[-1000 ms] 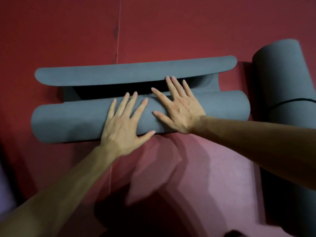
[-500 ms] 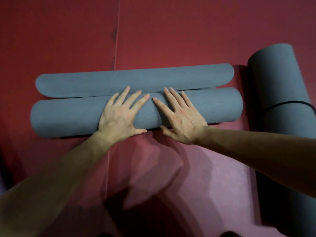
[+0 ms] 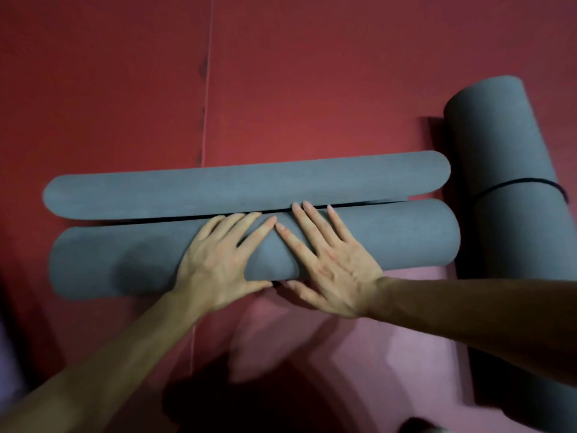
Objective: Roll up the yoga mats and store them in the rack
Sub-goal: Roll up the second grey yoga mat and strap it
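Yoga mat roll mid-frame lies under your flat-palmed left hand and right hand, fingers straight, gripping nothing, so push both evenly and the upper flap winds on square.

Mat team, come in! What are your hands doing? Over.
Left hand, right hand flat, open, pressing grey mat roll. Last flap not yet rolled in. Banded second mat close by roll's right end.
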`<state>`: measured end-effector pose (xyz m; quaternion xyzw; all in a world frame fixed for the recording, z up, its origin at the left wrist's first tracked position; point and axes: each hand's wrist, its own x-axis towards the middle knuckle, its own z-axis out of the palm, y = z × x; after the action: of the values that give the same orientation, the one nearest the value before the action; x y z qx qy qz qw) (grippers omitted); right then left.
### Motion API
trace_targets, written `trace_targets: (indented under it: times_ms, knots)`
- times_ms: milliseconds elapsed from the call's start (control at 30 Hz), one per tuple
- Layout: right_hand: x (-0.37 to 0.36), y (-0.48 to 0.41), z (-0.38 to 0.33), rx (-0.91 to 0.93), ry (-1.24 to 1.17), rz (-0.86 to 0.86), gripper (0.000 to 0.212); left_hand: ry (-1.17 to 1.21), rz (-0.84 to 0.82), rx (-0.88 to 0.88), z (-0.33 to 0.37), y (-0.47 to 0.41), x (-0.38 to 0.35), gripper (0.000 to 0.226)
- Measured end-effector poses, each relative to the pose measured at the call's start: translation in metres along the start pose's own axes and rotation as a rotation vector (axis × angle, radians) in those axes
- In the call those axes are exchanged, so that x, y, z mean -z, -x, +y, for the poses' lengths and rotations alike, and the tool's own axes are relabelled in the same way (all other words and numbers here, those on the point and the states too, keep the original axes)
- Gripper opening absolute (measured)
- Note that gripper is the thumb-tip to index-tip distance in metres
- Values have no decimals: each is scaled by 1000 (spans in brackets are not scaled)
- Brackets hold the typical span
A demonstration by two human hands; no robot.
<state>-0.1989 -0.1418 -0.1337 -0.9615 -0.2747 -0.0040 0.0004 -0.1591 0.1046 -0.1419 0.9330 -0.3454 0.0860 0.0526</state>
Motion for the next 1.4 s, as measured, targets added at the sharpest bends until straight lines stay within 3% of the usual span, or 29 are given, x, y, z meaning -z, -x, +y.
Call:
trace_targets:
  times_ms: [100,133,300,367,467,533,700,800,900,1000,1167,1400]
  knots:
    - [0,-17,8,-28,22,6,87,55,201,-29,14,17,-7,61]
    - [3,-26,14,-50,25,13,87,47,211,-16,16,18,-7,59]
    - [9,-62,35,-166,11,35,80,-95,-46,70,1,-8,0,106]
    - [6,-59,35,-142,9,75,74,-141,-78,76,-8,-25,0,114]
    - [1,-47,31,-71,39,58,84,-148,-59,118,-18,-44,3,115]
    - [-1,-46,33,-73,56,26,94,-115,14,150,-21,-46,3,108]
    - [3,-80,44,-177,120,-33,113,-103,265,180,-16,-38,-10,61]
    - [12,-96,46,-236,114,-25,115,-115,138,185,-21,-42,-10,85]
    - [11,-96,41,-133,113,33,102,-192,-60,196,-33,-52,-10,122]
    - [6,-95,36,-128,106,-38,110,-244,-110,238,-48,-68,-15,139]
    - [12,-107,39,-190,78,-82,115,-245,-127,252,-68,-87,-17,135]
    - [7,-119,26,-118,21,13,121,-104,-163,289,-70,-99,8,131]
